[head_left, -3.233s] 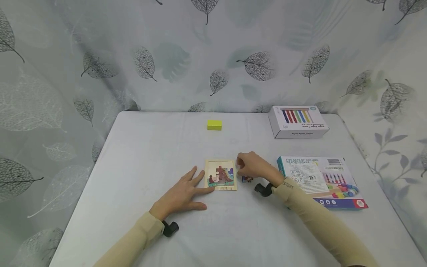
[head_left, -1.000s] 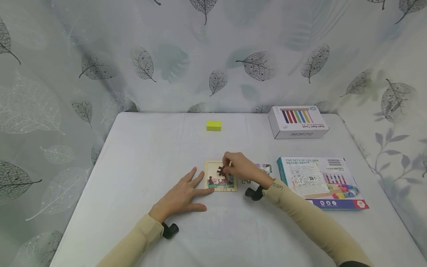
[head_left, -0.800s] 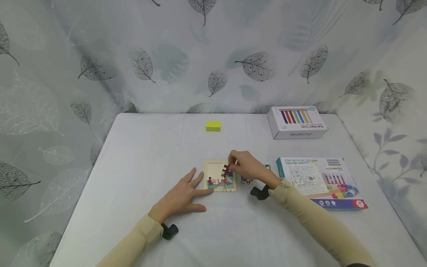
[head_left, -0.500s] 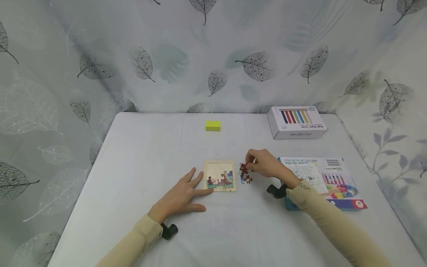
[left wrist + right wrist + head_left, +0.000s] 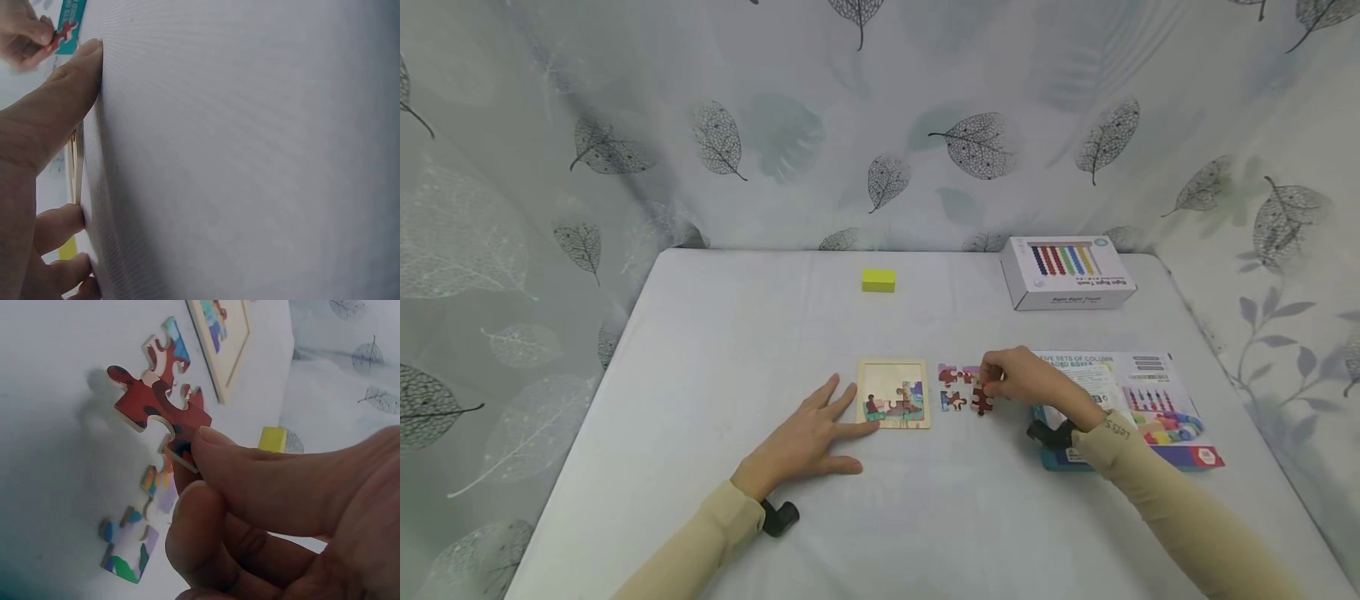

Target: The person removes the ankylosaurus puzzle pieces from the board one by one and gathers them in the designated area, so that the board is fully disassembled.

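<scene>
My right hand (image 5: 1026, 382) pinches a red-brown jigsaw piece (image 5: 181, 419) between thumb and fingers; the right wrist view shows it tilted above the white table. Loose jigsaw pieces (image 5: 953, 402) lie beside and beyond it, partly covered by the hand in the head view. To their left is a square wooden puzzle tray (image 5: 880, 377), with joined pieces (image 5: 895, 408) along its bottom and lower right side and bare wood above. Spread out on the table, my left hand (image 5: 805, 442) has straight fingers, one fingertip at the tray's lower left corner.
A yellow-green block (image 5: 878, 281) stands at the back of the table. At the back right is a white box (image 5: 1067, 275) with beads pictured on it. A flat bead-set box (image 5: 1150, 400) lies at the right, partly behind my right wrist. A leaf-print curtain (image 5: 820, 125) hangs behind.
My right hand has lifted a red-brown piece from the tray and moved right, over the loose pieces. The middle of the tray now shows bare wood. My left hand has stayed in place.
</scene>
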`<act>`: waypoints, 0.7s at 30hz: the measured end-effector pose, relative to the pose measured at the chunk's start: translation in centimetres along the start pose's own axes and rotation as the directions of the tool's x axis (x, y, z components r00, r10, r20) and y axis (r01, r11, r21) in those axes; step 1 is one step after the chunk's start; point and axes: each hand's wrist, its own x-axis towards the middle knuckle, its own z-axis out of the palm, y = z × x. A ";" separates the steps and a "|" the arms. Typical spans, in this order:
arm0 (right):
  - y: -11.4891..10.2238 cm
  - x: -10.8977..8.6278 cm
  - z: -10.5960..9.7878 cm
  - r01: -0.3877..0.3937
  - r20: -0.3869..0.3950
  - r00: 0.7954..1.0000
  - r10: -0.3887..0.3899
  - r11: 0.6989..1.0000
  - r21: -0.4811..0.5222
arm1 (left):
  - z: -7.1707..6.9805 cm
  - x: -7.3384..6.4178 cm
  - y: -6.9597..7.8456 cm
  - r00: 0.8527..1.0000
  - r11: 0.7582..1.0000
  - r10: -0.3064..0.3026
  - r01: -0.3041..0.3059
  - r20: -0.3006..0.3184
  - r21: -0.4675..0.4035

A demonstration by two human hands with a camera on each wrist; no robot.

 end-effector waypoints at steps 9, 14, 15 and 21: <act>0.6 0.5 1.1 -0.004 -0.018 1.000 0.004 1.000 -0.019 | 0.2 0.0 -0.1 1.000 1.000 -0.009 0.009 0.001 0.007; 0.9 1.0 1.8 -0.048 -0.020 0.999 0.048 0.999 -0.010 | 0.1 -0.1 0.0 1.000 1.000 -0.019 0.019 0.008 -0.002; 0.9 1.0 1.9 -0.056 -0.025 0.998 0.055 0.998 -0.014 | 0.0 -0.1 0.0 1.000 1.000 -0.022 0.022 0.011 -0.004; 0.8 1.3 2.4 -0.078 -0.059 0.995 0.075 0.995 -0.055 | -0.2 0.0 0.1 1.000 1.000 -0.023 0.023 0.013 -0.008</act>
